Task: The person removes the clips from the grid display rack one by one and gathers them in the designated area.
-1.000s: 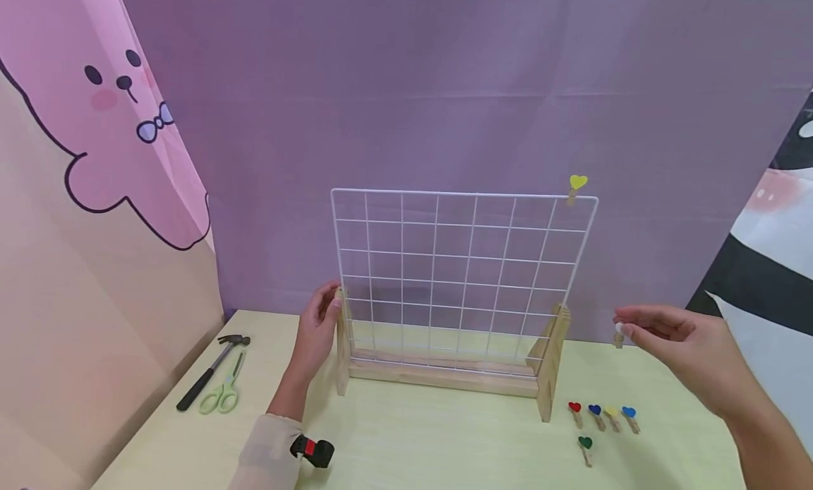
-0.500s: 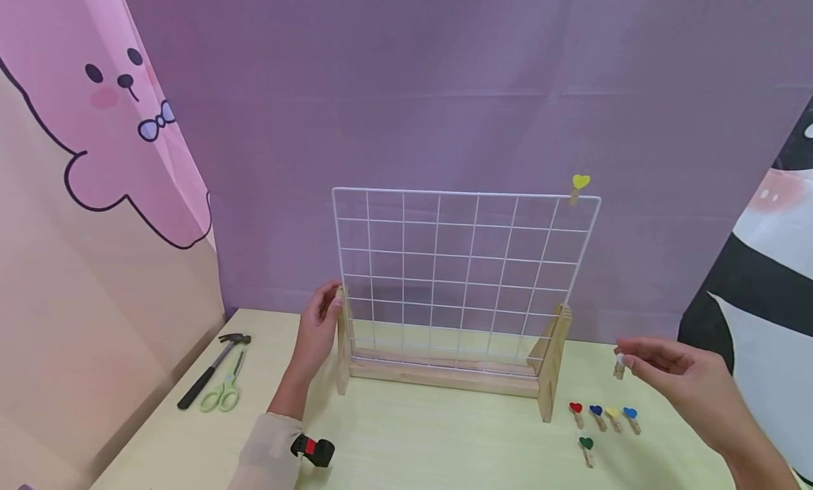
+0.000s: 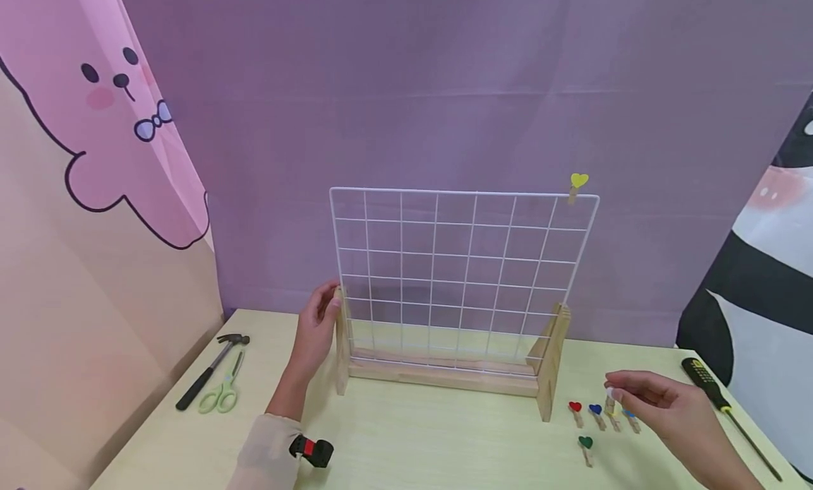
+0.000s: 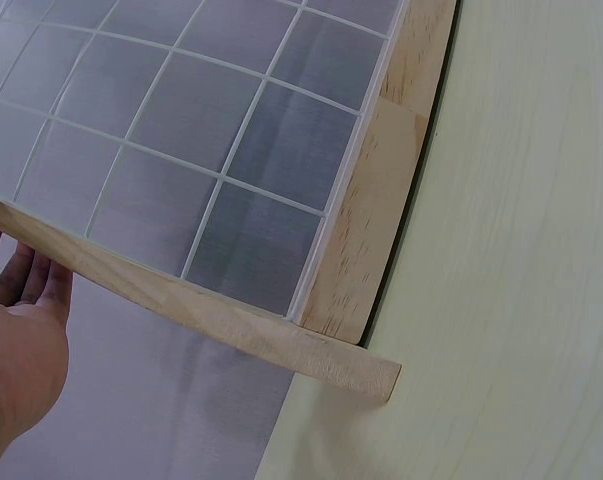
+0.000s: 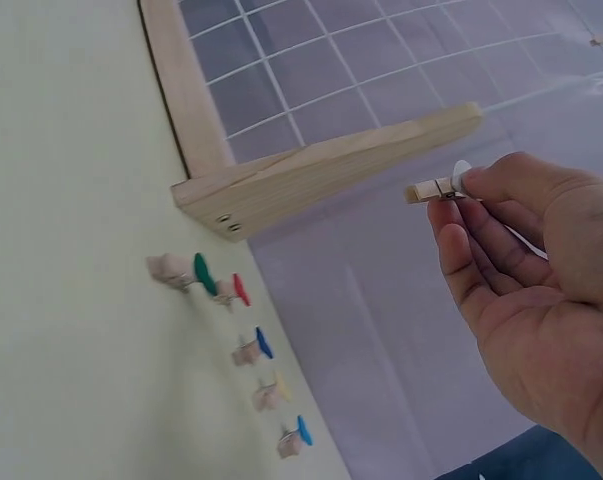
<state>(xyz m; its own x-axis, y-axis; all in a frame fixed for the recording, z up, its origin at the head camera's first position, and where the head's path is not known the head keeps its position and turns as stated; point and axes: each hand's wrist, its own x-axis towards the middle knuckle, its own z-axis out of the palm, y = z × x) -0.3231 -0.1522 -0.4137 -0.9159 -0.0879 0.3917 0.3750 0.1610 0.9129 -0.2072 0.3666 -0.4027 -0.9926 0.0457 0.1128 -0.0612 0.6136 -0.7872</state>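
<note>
My right hand (image 3: pixel 667 412) pinches a small wooden clothespin (image 5: pixel 436 189) with a white top between thumb and fingertips. In the head view it overlaps a row of heart clothespins on the table: red (image 3: pixel 575 409), dark blue (image 3: pixel 595 412), pale yellow and light blue. A green heart clothespin (image 3: pixel 586 444) lies nearer me. With my left hand (image 3: pixel 316 331) I hold the left upright of a wooden stand (image 4: pixel 181 300), fingers behind it. The stand carries a white wire grid (image 3: pixel 470 255). A yellow heart clothespin (image 3: pixel 576 185) is clipped at the grid's top right.
On the table's left lie a claw hammer (image 3: pixel 212 373) and light green scissors (image 3: pixel 222 395). A black and yellow screwdriver (image 3: pixel 708 384) lies along the right edge, beyond my right hand. A purple cloth (image 3: pixel 444 87) hangs behind the table.
My right hand has come down and slightly left with the white-topped clothespin, to over the row, uncovering the screwdriver. My left hand stays on the stand.
</note>
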